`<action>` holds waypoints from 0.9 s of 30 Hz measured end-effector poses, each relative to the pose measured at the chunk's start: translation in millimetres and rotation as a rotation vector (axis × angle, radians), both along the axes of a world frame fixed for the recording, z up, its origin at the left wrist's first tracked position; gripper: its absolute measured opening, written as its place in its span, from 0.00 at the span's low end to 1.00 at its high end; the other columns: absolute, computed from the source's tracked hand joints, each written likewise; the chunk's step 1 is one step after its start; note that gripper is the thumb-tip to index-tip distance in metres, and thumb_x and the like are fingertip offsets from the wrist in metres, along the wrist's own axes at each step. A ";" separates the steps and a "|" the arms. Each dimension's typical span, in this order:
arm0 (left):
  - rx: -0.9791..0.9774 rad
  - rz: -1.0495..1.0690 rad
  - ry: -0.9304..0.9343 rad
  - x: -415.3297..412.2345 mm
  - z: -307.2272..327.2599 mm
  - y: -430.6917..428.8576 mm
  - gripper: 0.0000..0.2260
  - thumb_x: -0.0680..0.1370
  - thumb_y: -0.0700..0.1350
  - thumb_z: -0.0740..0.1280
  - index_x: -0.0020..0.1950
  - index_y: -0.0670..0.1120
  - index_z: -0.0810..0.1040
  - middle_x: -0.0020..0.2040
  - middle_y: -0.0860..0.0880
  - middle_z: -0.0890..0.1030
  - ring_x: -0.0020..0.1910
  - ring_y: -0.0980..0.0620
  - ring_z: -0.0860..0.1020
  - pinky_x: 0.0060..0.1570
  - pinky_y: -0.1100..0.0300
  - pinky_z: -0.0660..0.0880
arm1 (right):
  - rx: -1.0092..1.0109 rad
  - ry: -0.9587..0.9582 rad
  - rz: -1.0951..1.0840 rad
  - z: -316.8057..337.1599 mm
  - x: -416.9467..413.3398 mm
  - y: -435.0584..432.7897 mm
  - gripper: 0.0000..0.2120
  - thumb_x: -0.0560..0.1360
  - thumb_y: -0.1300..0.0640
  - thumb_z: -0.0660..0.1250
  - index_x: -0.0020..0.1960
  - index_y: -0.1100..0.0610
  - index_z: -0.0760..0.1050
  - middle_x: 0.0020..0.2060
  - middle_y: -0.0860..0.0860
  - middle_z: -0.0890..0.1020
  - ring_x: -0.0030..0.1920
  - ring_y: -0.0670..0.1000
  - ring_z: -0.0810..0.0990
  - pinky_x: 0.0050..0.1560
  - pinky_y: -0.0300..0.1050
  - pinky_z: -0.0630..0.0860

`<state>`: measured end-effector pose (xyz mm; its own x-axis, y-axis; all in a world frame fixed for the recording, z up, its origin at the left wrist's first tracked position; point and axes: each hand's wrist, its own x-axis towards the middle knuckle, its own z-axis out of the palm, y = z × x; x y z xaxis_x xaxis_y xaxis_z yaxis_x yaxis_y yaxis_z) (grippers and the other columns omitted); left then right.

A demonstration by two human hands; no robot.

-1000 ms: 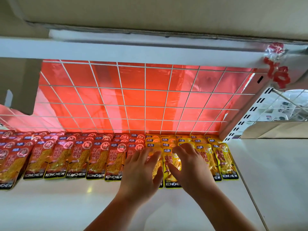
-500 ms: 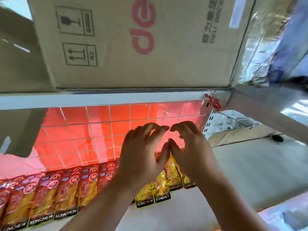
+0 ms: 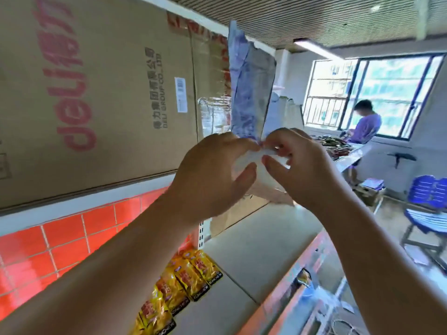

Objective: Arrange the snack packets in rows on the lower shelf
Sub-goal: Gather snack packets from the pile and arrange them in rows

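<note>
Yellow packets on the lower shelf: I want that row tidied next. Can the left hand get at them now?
Probably not at once: the left hand and right hand both grip the plastic bag up high. Freed, nothing seems to block the yellow packets.

in front of me, on the upper level, stands a big cardboard box (image 3: pixel 108 97) with red letters on its side. under it, behind the white lower shelf (image 3: pixel 256 250), the back panel (image 3: pixel 60 243) is red-orange and crossed by a pale grid. the ceiling (image 3: pixel 314 18) is dark and ribbed, with one long lamp (image 3: pixel 316 48) lit on it. to my right a wide window (image 3: pixel 391 88) with a dark frame lets in bright daylight. a person in a purple shirt (image 3: pixel 366 125) is just beside it, at a white table (image 3: pixel 350 159). on the pale floor (image 3: pixel 396 259) blue chairs (image 3: pixel 428 197) are stacked.
</note>
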<state>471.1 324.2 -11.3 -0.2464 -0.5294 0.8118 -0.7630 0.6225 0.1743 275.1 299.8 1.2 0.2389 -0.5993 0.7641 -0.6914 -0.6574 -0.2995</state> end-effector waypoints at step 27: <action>0.663 0.320 -0.361 -260.9 83.9 -278.6 0.10 0.80 0.52 0.68 0.60 0.55 0.84 0.53 0.56 0.82 0.51 0.56 0.80 0.50 0.61 0.77 | 0.415 0.387 -0.102 38.5 -256.8 -349.4 0.10 0.74 0.49 0.75 0.53 0.51 0.79 0.48 0.51 0.81 0.45 0.52 0.78 0.43 0.45 0.75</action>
<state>210.2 45.6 72.6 -0.1884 -0.9605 0.2049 -0.9656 0.2192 0.1398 18.3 -49.6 39.7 0.3795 -0.8649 0.3286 -0.8559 -0.4631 -0.2303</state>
